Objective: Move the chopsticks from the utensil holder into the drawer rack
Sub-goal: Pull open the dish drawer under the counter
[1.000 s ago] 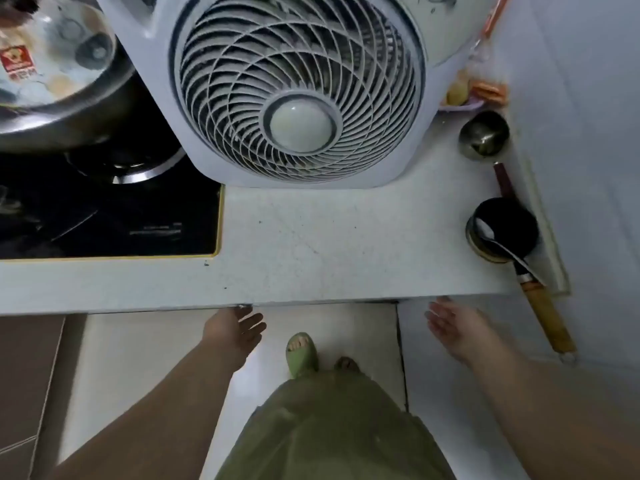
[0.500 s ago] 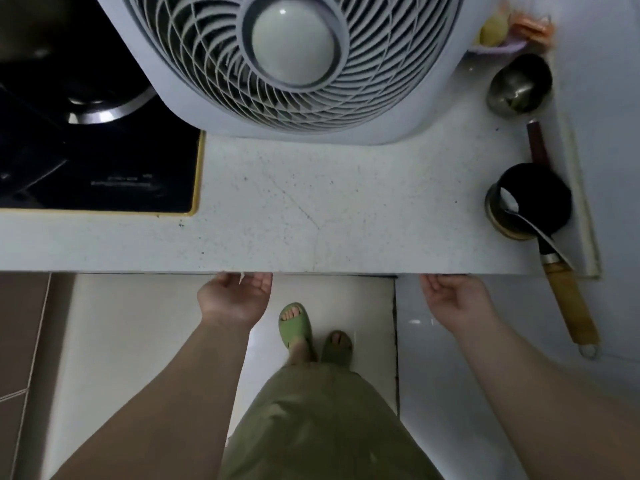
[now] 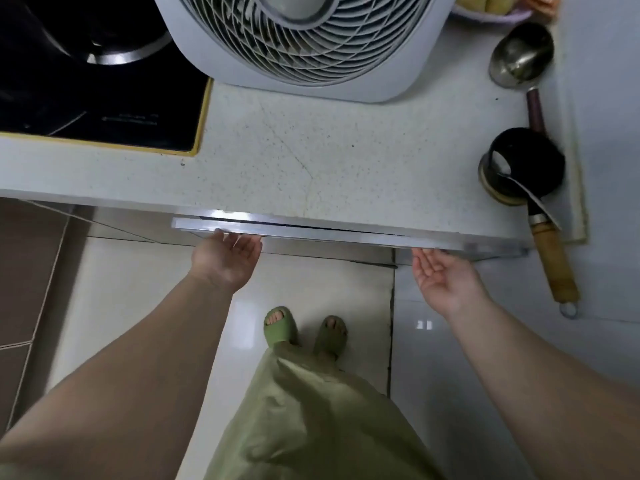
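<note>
- Nearest to my view: an olive-green garment (image 3: 311,420) hanging down, and below it two feet in green slide sandals (image 3: 280,327) on the pale tiled floor (image 3: 138,306).
- Both forearms reach forward from the bottom corners toward the counter's front edge.
- Left hand (image 3: 225,254): palm up, fingers curled under the left end of a metallic drawer front (image 3: 346,233); fingertips are hidden beneath the lip, so I read it as hooked on the edge, not pinching.
- Right hand (image 3: 440,271): palm up, fingers loosely spread, tips touching or just under the right part of the same lip. I cannot tell whether it grips.
- The drawer front stands out slightly from under the counter; a thin dark gap shows along its top. I cannot see the inside, so no drawer rack is visible.
- Counter (image 3: 311,161): pale speckled stone with a faint crack line running across the middle.
- On the right of the counter: a black ladle (image 3: 526,161) with a wooden handle overhanging the front edge, and a metal spoon (image 3: 519,188) resting in its bowl.
- Further back right: a steel ladle (image 3: 519,55).
- Far left: a black cooktop (image 3: 104,98) with yellow trim.
- Far centre: a white box fan (image 3: 311,43), grille facing me.
- Chopsticks and utensil holder: not seen in this view.
</note>
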